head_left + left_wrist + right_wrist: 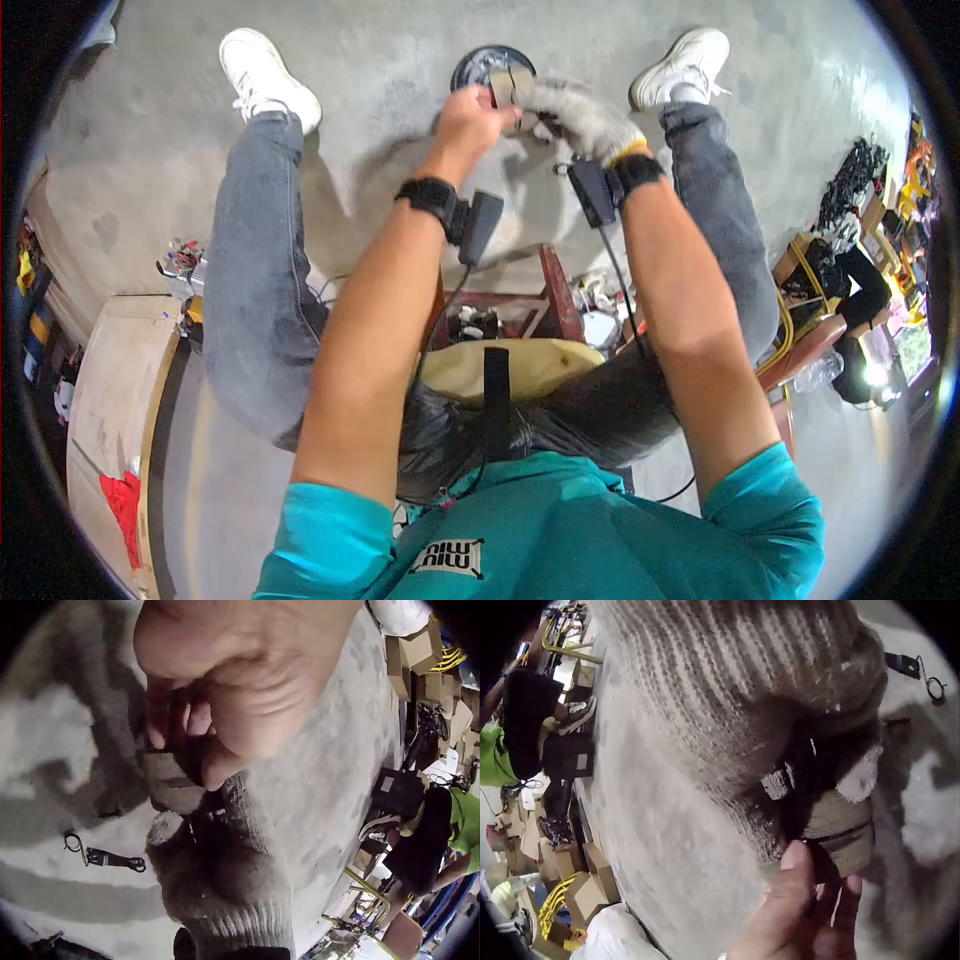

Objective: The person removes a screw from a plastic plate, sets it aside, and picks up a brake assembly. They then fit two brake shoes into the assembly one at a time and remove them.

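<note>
A small tan block (169, 780) with a dark line across its face is between both hands. My bare left hand (472, 122) pinches one end with thumb and fingertips. The right hand (585, 118), in a grey-white knit glove, grips the other end; its gloved thumb and fingers wrap the block (847, 829) in the right wrist view. Part of the block is hidden by shadow and the glove. Just beyond the hands, a round black dish (462, 72) with a shiny inside is on the concrete floor, partly overlapped by the block.
White shoes (268, 78) stand either side of the hands. A reddish-brown wooden frame (562, 295) is below the forearms. A black strip with wire loops (112, 859) lies on the floor. Cardboard boxes (420, 652) and a person in a green top (465, 817) are off to the side.
</note>
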Demonstrator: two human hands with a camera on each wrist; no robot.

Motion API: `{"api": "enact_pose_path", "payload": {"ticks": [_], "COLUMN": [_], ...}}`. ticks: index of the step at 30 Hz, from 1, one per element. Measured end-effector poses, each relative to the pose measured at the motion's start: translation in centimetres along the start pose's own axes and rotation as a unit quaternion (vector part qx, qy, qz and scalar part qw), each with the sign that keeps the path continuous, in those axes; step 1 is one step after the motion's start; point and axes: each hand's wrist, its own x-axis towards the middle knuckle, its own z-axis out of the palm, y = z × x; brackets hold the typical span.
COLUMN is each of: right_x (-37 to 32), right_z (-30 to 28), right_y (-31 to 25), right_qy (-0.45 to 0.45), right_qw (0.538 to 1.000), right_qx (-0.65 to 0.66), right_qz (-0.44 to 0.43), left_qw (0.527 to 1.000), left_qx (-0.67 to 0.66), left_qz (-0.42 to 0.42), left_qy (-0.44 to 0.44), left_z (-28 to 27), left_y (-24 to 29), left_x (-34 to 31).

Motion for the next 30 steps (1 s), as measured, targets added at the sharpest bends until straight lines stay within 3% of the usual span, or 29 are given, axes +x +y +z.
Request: {"api": "enact_pose_path", "payload": {"ticks": [3, 9, 14, 19, 30], "right_x": [0.8, 3.0, 3.1, 3.1, 3.5], "right_z": [-1.1, -2.3, -2.2, -2.3, -1.7], "right_y": [-1.5, -1.4, -1.7, 0.0, 0.8], "right_qy": [-0.004, -0.011, -0.012, -0.032, -0.014], "right_qw": [0.998, 1.0, 0.998, 0.999, 0.996], "right_qx": [-0.064, -0.025, -0.064, -0.02, -0.087], "right_qz": [0.018, -0.002, 0.016, 0.029, -0.024], "left_qw": [0.999, 0.997, 0.997, 0.998, 0.999], "left_qx": [0.014, 0.053, 0.041, 0.02, -0.046], "left_qz": [-0.025, -0.041, -0.066, -0.039, -0.009], "left_qy": [-0.028, -0.046, -0.011, -0.042, -0.007], "left_z": [-0.8, -2.4, -1.9, -2.0, -1.5], "left_y": [2.2, 4.1, 3.3, 1.1, -1.1], "left_x": [0.5, 1.7, 1.6, 1.3, 0.9]}}
